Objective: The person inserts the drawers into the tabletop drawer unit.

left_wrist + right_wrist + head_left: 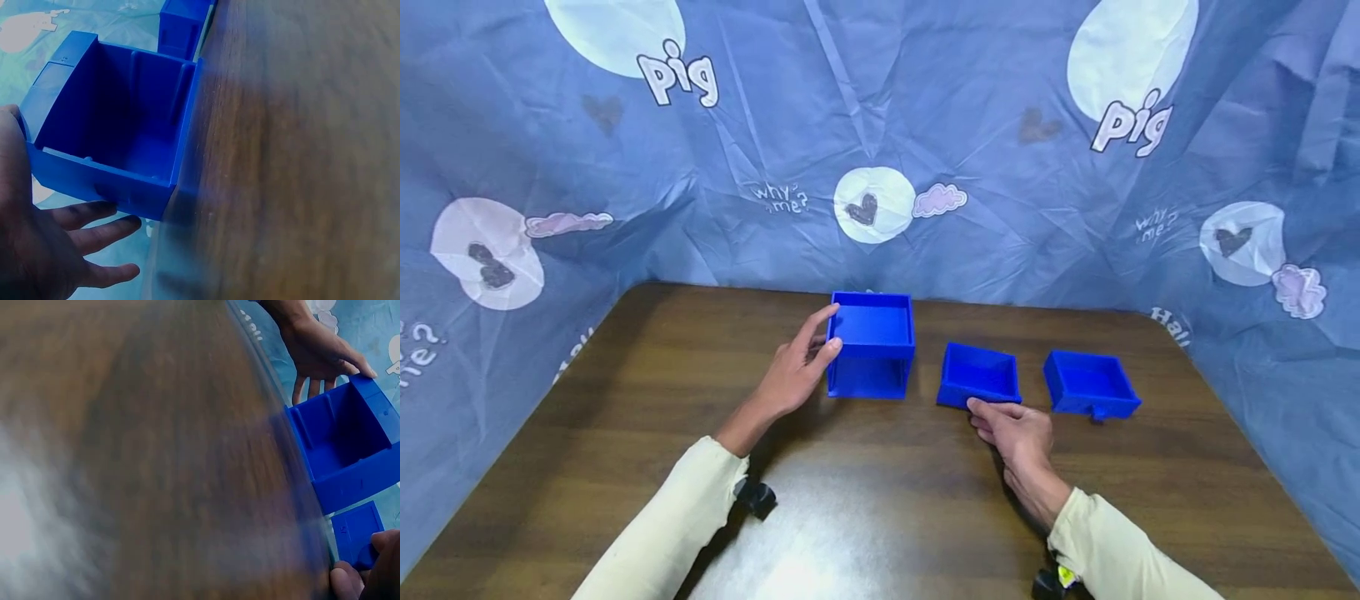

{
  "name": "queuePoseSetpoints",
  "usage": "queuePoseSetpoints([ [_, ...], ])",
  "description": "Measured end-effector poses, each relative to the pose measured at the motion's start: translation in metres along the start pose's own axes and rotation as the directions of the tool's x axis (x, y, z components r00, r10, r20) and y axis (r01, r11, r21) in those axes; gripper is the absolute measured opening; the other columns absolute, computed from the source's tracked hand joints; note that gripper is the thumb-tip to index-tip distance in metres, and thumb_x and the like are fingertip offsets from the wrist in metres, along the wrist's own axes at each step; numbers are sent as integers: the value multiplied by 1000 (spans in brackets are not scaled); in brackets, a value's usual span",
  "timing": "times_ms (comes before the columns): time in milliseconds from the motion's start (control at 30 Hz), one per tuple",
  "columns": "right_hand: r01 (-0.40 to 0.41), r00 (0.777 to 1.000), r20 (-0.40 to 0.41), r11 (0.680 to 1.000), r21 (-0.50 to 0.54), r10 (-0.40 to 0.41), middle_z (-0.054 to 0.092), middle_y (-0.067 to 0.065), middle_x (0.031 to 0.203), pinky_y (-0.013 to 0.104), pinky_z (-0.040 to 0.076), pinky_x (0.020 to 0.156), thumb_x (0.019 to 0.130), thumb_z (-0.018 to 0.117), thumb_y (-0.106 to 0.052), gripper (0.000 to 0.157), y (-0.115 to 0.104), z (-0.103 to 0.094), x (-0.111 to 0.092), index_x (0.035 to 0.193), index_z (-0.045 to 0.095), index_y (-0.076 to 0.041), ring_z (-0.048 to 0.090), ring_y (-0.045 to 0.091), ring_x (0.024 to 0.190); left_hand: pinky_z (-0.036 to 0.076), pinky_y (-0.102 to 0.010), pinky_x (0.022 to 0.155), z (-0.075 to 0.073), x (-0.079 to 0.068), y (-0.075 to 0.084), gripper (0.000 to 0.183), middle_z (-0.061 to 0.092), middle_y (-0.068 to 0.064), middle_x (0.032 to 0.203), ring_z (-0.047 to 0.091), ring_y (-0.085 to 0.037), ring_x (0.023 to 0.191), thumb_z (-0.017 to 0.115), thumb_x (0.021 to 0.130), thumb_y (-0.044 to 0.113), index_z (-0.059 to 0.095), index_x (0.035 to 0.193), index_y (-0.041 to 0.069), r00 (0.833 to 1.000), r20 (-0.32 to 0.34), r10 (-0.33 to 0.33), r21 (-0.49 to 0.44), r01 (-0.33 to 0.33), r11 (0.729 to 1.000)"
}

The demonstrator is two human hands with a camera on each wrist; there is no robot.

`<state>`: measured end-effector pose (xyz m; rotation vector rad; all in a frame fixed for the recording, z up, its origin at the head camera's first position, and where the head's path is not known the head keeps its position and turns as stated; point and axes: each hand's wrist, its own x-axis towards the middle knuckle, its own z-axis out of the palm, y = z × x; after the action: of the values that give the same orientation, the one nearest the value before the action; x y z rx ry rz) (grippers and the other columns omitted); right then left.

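Observation:
A blue box-shaped cabinet (872,350) with a shallow tray top and an open front stands at the back middle of the table. My left hand (793,375) touches its left side, thumb at the top front corner, fingers extended and spread in the left wrist view. To the right of the cabinet is a small blue drawer (979,372), tilted slightly. The right hand (1021,433) pinches the knob (367,557) on this drawer's front between thumb and finger. In the right wrist view the drawer's front (356,528) lines up beside the cabinet's open front.
A second blue drawer (1092,383), its knob facing me, sits farther right on the brown wooden table (865,483). Blue printed cloth (1000,217) hangs behind the table and along both sides. A black wrist camera (756,498) shows at the left sleeve.

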<state>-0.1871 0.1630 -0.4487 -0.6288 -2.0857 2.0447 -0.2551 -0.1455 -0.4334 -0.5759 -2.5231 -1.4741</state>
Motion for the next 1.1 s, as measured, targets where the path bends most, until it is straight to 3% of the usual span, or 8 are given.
queuePoseSetpoints([
  [200, -10, 1000, 4, 1000, -17, 11, 74, 12, 75, 27, 58, 60, 79, 84, -8, 20, 7, 2, -8, 91, 77, 6, 73, 15, 64, 48, -57, 95, 0, -7, -3, 52, 57, -22, 137, 59, -35, 122, 50, 105, 38, 33, 154, 34, 1000, 0, -3, 4, 3, 1000],
  [533, 1, 1000, -7, 999, -52, -2, 73, 8, 70, 27, 58, 60, 78, 84, -9, 20, 7, 3, -11, 90, 77, 5, 72, 15, 62, 47, -56, 97, 3, -5, -3, 52, 59, -21, 135, 60, -33, 121, 49, 104, 41, 33, 153, 37, 1000, -14, 5, 24, -4, 1000],
  [1100, -10, 999, 38, 999, -31, 11, 74, 13, 75, 29, 58, 62, 78, 84, -7, 20, 4, 6, -16, 90, 76, 6, 73, 17, 65, 47, -56, 97, 2, 0, -5, 53, 60, -19, 135, 61, -33, 121, 47, 105, 44, 31, 154, 37, 1000, -10, 20, 36, -20, 999],
])
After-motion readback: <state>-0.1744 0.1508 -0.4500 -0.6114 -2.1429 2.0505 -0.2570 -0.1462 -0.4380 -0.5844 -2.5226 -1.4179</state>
